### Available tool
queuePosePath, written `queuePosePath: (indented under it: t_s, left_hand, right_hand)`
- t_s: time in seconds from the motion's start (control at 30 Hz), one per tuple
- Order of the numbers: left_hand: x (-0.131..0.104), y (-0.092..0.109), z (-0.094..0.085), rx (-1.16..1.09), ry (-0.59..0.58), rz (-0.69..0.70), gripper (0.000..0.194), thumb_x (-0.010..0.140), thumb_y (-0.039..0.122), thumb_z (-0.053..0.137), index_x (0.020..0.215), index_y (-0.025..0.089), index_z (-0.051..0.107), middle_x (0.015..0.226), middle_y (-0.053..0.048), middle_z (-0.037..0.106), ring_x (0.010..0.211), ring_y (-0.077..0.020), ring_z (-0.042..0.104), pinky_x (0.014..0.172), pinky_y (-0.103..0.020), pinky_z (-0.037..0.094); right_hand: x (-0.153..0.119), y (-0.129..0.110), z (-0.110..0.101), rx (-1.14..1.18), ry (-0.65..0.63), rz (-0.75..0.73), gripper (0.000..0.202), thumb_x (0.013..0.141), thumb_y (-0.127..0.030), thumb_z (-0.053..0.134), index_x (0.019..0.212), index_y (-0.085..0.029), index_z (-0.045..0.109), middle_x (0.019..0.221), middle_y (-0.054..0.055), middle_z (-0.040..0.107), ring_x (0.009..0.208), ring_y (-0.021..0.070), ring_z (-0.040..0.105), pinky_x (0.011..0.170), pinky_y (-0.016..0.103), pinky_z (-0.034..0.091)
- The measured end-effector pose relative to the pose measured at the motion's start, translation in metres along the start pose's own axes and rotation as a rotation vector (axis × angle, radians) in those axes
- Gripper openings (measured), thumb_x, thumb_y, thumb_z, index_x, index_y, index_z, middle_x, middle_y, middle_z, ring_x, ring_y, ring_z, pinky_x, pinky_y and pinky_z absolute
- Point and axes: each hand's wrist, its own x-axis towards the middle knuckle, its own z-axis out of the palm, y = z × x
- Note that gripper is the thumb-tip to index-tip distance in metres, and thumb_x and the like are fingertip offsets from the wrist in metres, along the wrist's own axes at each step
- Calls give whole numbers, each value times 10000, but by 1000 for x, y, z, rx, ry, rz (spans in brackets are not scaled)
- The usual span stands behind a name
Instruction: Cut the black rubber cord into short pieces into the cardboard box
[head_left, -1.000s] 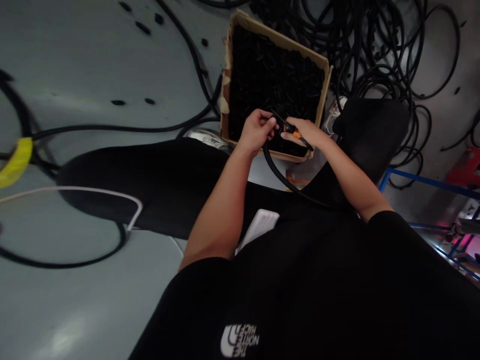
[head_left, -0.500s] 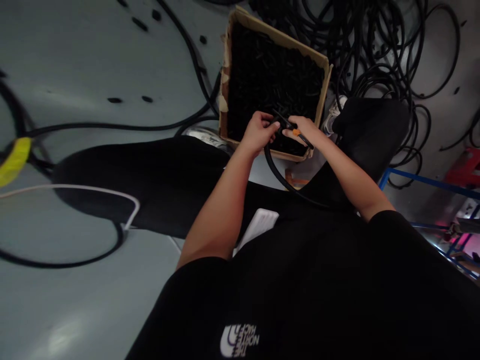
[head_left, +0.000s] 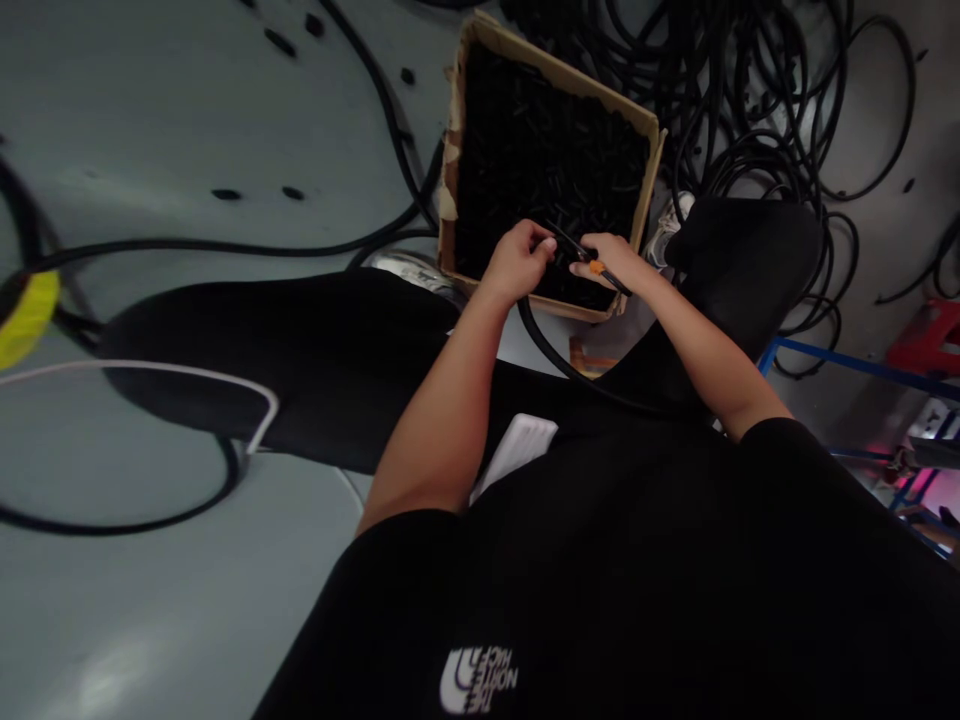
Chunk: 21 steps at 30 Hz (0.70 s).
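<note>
Both hands are over the near part of a cardboard box (head_left: 448,160) filled with short black pieces. My left hand (head_left: 519,262) is closed round a black hose (head_left: 551,355), which curves down from it and across my lap. Fingers of my right hand (head_left: 611,262) are wrapped round a cutting tool with black and orange handles (head_left: 598,268). The dark tip of the tool points toward my left fingertips. Where the hose end meets the tool is too dark to make out.
Long black hoses (head_left: 750,150) lie tangled at the upper right, others cross the floor at left. Small black pieces (head_left: 280,42) are scattered on the floor. A white device (head_left: 521,450) rests at my lap. A blue frame (head_left: 862,360) stands at right.
My left hand and the hose below it have shifted slightly left. A little more space shows between the two hands. My right hand still has the tool.
</note>
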Motion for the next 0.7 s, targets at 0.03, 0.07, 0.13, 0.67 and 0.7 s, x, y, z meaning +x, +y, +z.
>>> queuePosePath:
  t_s: [0.03, 0.07, 0.13, 0.67, 0.7]
  left_hand:
    - [0, -1, 0, 0, -20, -40, 494, 1204, 715, 786, 1019, 284, 630, 865, -43, 714, 911, -288, 756, 974, -450, 724]
    - [0, 0, -1, -7, -46, -71, 503, 1209, 726, 778, 1024, 280, 639, 851, -36, 703, 880, -280, 745, 947, -440, 719]
    - [-1, 3, -1, -39, -103, -84, 536, 1222, 772, 756, 1055, 271, 666, 838, -21, 679, 827, -259, 721, 883, -412, 701]
    - [9, 1, -10, -382, 47, -201, 301, 1183, 516, 860, 1183, 260, 702, 1018, -67, 804, 1010, -263, 843, 1029, -424, 751]
    - [10, -1, -9, -394, 55, -199, 302, 1157, 493, 890, 1178, 264, 694, 1042, -71, 822, 1037, -267, 848, 1055, -428, 746]
  right_hand:
    - [0, 2, 1, 9, -6, -14, 150, 1097, -332, 768, 1081, -204, 693, 1055, 44, 767, 1046, 225, 704, 961, 319, 481]
    - [0, 4, 2, 23, -13, -37, 148, 1101, -328, 768, 1087, -202, 691, 1058, 42, 762, 1039, 219, 691, 965, 319, 483]
    - [3, 12, 4, 58, -18, -101, 160, 1103, -324, 783, 1086, -205, 676, 1061, 35, 743, 1023, 205, 656, 975, 320, 491]
    - [16, 47, 26, 461, -70, -66, 233, 1274, -308, 788, 1161, -239, 596, 830, -76, 623, 670, 125, 636, 669, 213, 533]
    - [19, 47, 31, 486, -74, -60, 232, 1278, -302, 788, 1161, -240, 597, 825, -79, 625, 664, 123, 653, 650, 201, 530]
